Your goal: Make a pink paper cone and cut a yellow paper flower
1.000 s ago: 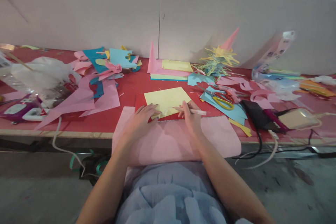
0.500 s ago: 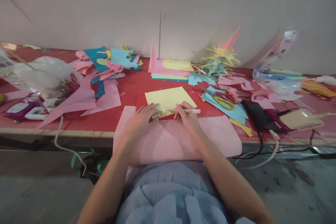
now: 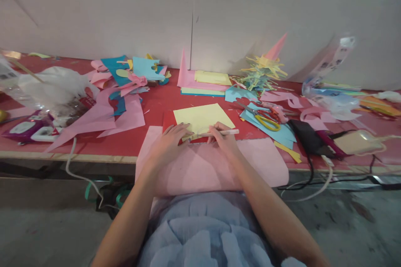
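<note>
A pale yellow sheet of paper [image 3: 203,117] lies at an angle on the red tabletop in front of me. My left hand [image 3: 175,135] rests flat, its fingertips on the sheet's lower left part. Between the fingers and thumb of my right hand [image 3: 221,135] is a pale pen [image 3: 230,132], its tip pointing left over the lower part of the sheet. A large pink sheet [image 3: 200,167] hangs over the table's front edge, under both wrists.
Yellow-handled scissors [image 3: 266,121] lie on blue paper at the right, beside a black pouch [image 3: 308,137]. Pink offcuts [image 3: 90,117] and a plastic bag [image 3: 56,91] cover the left. A fringed paper piece with a pink cone [image 3: 277,46] stands behind. A pale partition [image 3: 125,12] closes the back.
The pen in my right hand has tilted slightly and the fingers have shifted a little. My left hand stays in place on the sheet.
</note>
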Action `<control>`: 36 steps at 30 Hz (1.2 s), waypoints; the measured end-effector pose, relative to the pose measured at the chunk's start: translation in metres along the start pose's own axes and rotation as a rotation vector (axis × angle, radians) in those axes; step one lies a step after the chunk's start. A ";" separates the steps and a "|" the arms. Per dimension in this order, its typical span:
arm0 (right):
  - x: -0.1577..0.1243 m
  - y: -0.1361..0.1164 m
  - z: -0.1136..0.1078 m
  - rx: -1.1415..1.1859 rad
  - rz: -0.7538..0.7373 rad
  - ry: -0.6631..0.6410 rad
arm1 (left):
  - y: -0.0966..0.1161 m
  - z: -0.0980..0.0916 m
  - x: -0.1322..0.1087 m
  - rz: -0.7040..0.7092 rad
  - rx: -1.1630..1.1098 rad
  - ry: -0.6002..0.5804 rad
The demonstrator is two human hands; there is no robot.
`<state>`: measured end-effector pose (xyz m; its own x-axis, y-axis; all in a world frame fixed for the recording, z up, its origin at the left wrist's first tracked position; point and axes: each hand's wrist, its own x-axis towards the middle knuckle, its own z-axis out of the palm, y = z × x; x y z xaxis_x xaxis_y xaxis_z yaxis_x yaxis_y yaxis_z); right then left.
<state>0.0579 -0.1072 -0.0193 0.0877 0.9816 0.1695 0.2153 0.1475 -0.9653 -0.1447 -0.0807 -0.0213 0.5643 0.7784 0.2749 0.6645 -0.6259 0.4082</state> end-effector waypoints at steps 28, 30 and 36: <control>0.009 0.007 -0.017 0.178 -0.116 0.691 | 0.003 -0.003 -0.002 -0.029 -0.026 -0.012; 0.013 0.014 -0.025 0.173 -0.117 0.810 | 0.004 -0.004 -0.002 -0.030 -0.036 -0.024; 0.016 0.020 -0.031 0.244 -0.084 0.841 | 0.005 -0.005 -0.001 -0.032 -0.047 -0.022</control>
<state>0.0937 -0.0920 -0.0300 0.7889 0.5658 0.2396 0.0484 0.3315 -0.9422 -0.1447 -0.0845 -0.0148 0.5541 0.7963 0.2427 0.6590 -0.5977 0.4566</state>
